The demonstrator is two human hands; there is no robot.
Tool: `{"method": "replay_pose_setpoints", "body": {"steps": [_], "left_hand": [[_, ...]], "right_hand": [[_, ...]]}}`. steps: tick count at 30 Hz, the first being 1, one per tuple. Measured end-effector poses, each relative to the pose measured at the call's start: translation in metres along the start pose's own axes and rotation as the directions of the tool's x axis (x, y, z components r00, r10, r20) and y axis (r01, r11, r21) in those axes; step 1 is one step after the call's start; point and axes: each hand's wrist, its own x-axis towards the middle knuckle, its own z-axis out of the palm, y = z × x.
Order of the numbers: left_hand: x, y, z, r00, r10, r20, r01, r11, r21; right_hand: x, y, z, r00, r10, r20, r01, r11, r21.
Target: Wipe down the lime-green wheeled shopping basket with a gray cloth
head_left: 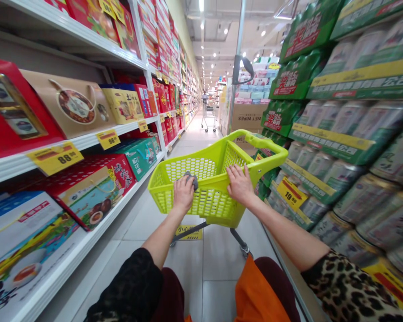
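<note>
A lime-green shopping cart point(212, 182) with a perforated plastic basket stands sideways in front of me. My left hand point(183, 194) is closed on a small grey cloth point(192, 180), pressing it against the near rim of the basket; part of the cloth is hidden under the fingers. Farther right, my right hand point(239, 185) grips the same rim, near where it rises toward the handle point(270, 154), with fingers over the edge and thumb up. The basket looks bare inside where I can see it. Dark legs with casters support the cart.
Shelves of gift boxes point(70, 105) with yellow price tags line the left. Stacked packs of cans point(342, 125) rise close on the right, by a metal pole point(237, 44). Down the tiled aisle are another cart point(209, 116) and a distant person point(204, 96).
</note>
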Motion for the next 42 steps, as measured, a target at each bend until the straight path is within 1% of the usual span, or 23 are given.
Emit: {"method": "replay_pose_setpoints", "body": {"steps": [3,5,6,8,10,13,15,17,22,24,25,27,30,32,33,34,36,42], "left_hand": [[0.008,0.029,0.010,0.996,0.092,0.004,-0.092,0.995,-0.049],[0.013,0.040,0.013,0.992,0.123,-0.001,-0.123,0.991,-0.059],[0.014,0.041,0.014,0.991,0.133,0.003,-0.133,0.989,-0.058],[0.013,0.034,0.012,0.989,0.143,0.021,-0.142,0.989,-0.049],[0.009,0.017,0.006,0.992,0.122,0.029,-0.121,0.992,-0.027],[0.001,-0.012,-0.002,1.000,0.023,0.001,-0.023,1.000,0.021],[-0.001,-0.020,-0.005,1.000,-0.018,-0.010,0.018,0.999,0.034],[0.000,-0.016,-0.004,1.000,-0.006,-0.002,0.006,1.000,0.022],[0.009,0.022,0.009,0.996,0.084,0.016,-0.083,0.996,-0.029],[0.011,0.026,0.010,0.995,0.099,0.021,-0.099,0.995,-0.029],[0.011,0.024,0.010,0.994,0.109,0.029,-0.109,0.994,-0.026],[0.010,0.013,0.006,0.992,0.116,0.045,-0.116,0.993,-0.009],[0.008,-0.008,-0.002,0.996,0.082,0.040,-0.083,0.996,0.023],[0.007,-0.015,-0.004,0.998,0.054,0.033,-0.055,0.998,0.032],[0.007,-0.015,-0.004,0.999,0.044,0.031,-0.045,0.998,0.032],[0.007,-0.012,-0.003,0.999,0.039,0.030,-0.040,0.999,0.028],[0.010,0.000,0.001,0.998,0.051,0.027,-0.051,0.999,0.009],[0.025,0.056,0.020,0.982,0.189,0.022,-0.187,0.979,-0.083]], "right_hand": [[0.000,0.000,0.000,1.000,0.000,-0.015,0.000,1.000,-0.004],[0.000,0.001,0.000,1.000,0.000,-0.019,0.000,1.000,-0.005],[-0.001,0.002,0.000,1.000,-0.002,-0.020,0.002,1.000,-0.004],[-0.001,0.003,0.000,1.000,-0.008,-0.017,0.008,1.000,0.001],[-0.002,0.003,0.000,1.000,-0.013,-0.015,0.013,1.000,0.009],[-0.002,0.001,0.001,1.000,-0.008,-0.017,0.008,1.000,0.023],[-0.001,-0.001,0.002,1.000,0.000,-0.023,0.001,0.999,0.032],[-0.001,-0.004,0.003,1.000,0.007,-0.027,-0.006,0.999,0.037],[-0.001,-0.004,0.004,0.999,0.017,-0.036,-0.016,0.999,0.042],[-0.001,-0.002,0.004,0.999,0.012,-0.039,-0.010,0.999,0.044],[-0.002,-0.001,0.004,0.999,0.007,-0.039,-0.006,0.999,0.044],[-0.002,0.000,0.004,0.999,-0.001,-0.036,0.003,0.999,0.048],[-0.002,-0.002,0.004,0.999,-0.004,-0.036,0.007,0.998,0.068],[0.000,-0.004,0.003,0.999,0.003,-0.041,0.000,0.996,0.089],[0.000,-0.006,0.003,0.999,0.010,-0.043,-0.005,0.995,0.100],[0.001,-0.007,0.003,0.999,0.015,-0.044,-0.010,0.994,0.109],[0.002,-0.009,0.003,0.999,0.022,-0.049,-0.016,0.992,0.123],[0.000,-0.006,0.003,0.997,0.017,-0.080,-0.007,0.992,0.128]]}}
